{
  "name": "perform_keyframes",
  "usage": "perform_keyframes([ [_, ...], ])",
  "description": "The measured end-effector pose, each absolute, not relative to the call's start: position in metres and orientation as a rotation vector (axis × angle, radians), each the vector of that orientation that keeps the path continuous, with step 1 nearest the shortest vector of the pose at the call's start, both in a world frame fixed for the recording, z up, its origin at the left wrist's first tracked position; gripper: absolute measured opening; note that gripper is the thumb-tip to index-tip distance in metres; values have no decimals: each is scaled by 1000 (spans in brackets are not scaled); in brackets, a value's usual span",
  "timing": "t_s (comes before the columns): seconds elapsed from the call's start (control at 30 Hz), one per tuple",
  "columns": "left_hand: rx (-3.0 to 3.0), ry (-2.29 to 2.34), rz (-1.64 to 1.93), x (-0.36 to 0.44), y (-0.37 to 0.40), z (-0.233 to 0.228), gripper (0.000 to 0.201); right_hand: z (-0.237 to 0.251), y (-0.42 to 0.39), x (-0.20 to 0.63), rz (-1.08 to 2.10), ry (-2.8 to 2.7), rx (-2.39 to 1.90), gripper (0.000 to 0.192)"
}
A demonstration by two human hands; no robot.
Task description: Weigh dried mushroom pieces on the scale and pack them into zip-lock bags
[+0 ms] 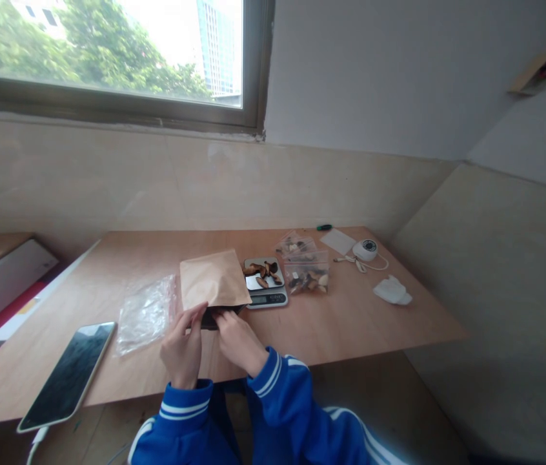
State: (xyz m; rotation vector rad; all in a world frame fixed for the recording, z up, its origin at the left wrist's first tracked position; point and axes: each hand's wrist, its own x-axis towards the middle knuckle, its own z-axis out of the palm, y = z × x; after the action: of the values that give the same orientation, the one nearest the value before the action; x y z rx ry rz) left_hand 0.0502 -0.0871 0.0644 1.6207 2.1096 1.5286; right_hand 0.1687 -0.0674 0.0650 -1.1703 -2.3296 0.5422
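Note:
A brown paper bag point(212, 279) lies on the table with its dark mouth toward me. My left hand point(183, 345) pinches the bag's edge between thumb and fingers at the left of the mouth. At the right of that opening is my right hand point(239, 339); its fingertips go into the mouth and are hidden, so what they hold, if anything, does not show. Just right of the bag stands a small digital scale point(269, 298). Brown dried mushroom pieces point(262, 273) rest on its plate.
Right of the scale lie zip bags of mixed dried pieces point(308, 274). Clear plastic bags point(144, 313) and a phone point(70, 374) with a cable are at left. A white camera point(364, 250), crumpled tissue point(392, 290) and green-handled tool point(324, 227) sit at right.

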Motion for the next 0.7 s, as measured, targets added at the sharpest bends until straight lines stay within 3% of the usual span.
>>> perform_keyframes([
  [0.13,1593,2159,1524,50,-90,63,19,65,-43,141,452,-2375,-1411,40],
  [0.4,1537,2141,1521,50,-90,61,20,65,-38,139,536,-2337,-1501,31],
  [0.7,1534,2165,1560,46,-86,70,22,67,-69,162,525,-2200,-1235,20],
])
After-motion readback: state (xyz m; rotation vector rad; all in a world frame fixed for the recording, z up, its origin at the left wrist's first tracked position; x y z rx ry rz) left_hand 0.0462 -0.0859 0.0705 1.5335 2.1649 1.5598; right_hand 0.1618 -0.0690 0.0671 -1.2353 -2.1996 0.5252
